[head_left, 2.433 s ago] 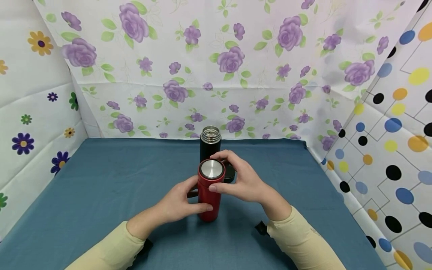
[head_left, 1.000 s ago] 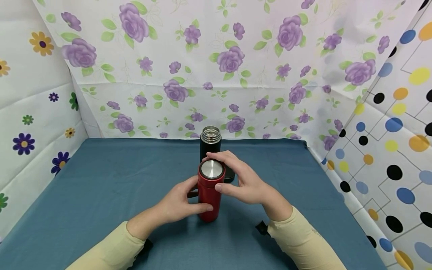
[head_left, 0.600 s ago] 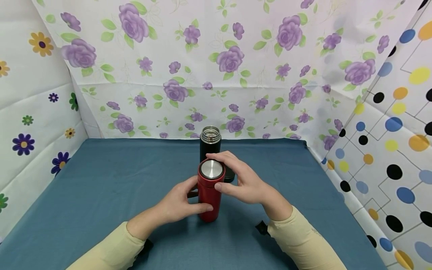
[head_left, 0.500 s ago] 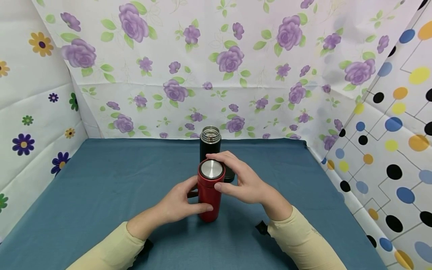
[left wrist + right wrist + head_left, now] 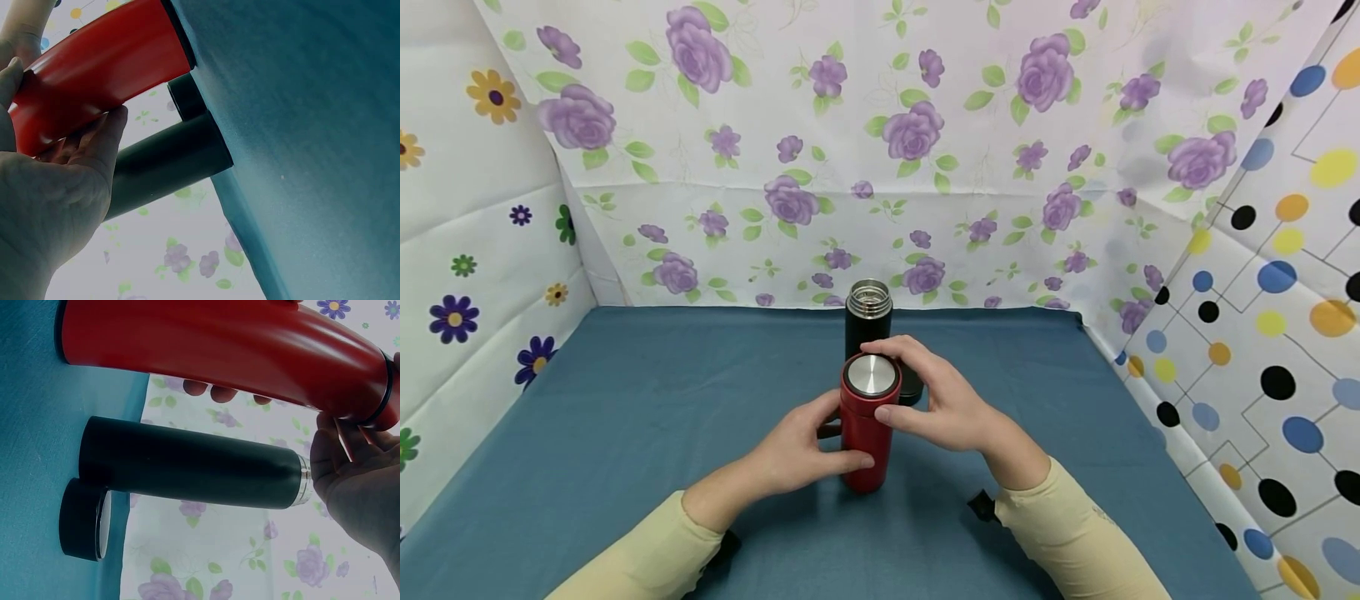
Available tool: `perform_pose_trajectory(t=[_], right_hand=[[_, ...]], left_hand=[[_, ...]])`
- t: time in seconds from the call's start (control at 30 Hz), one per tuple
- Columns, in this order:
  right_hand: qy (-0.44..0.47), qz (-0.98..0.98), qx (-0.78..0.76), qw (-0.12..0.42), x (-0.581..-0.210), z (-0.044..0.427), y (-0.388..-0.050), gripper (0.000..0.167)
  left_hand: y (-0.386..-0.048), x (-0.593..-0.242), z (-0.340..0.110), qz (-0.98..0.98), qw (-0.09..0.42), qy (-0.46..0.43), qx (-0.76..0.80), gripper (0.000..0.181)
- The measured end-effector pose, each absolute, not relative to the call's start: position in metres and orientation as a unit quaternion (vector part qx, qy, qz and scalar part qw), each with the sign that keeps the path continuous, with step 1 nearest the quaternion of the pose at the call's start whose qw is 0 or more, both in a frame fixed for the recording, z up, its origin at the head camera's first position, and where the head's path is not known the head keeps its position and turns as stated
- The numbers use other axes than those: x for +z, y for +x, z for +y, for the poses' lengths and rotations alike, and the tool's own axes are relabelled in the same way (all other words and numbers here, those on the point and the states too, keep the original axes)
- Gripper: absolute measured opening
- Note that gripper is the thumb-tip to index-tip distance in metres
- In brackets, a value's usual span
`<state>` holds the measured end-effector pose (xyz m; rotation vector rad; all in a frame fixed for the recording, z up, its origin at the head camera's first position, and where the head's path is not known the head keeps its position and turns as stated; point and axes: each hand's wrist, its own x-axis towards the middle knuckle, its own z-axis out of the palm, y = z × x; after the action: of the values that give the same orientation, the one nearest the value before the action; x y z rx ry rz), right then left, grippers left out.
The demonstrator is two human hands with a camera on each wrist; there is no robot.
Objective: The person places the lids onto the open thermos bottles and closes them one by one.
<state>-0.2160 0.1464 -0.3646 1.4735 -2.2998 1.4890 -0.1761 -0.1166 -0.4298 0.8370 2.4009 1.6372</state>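
A red thermos stands upright on the table, its lid on, with a silver disc on top. My left hand grips its body from the left, thumb in front and fingers behind. From the right, my right hand holds the lid around its rim, thumb at the front near the seam. Just behind stands a black thermos, uncapped, its steel threaded mouth showing. Beside its base sits a black lid, partly hidden by my right hand in the head view.
A blue cloth covers the table. A floral sheet hangs along the back edge, close behind the black thermos. Patterned sheets close off the left and right sides.
Since the earliest frame, my right hand has turned slightly around the lid, its thumb moving right and index finger left. It has barely moved since. The left hand and both thermoses stay put.
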Motion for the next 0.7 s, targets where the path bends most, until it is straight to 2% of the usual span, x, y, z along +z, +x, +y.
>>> perform_pose_trajectory(t=[0.7], right_hand=[[0.454,-0.75,0.481,0.018,-0.3641,0.1448,-0.2163,0.062]], left_hand=[[-0.1753,-0.4295,-0.1171,0.793,0.061,0.276,0.54,0.065]])
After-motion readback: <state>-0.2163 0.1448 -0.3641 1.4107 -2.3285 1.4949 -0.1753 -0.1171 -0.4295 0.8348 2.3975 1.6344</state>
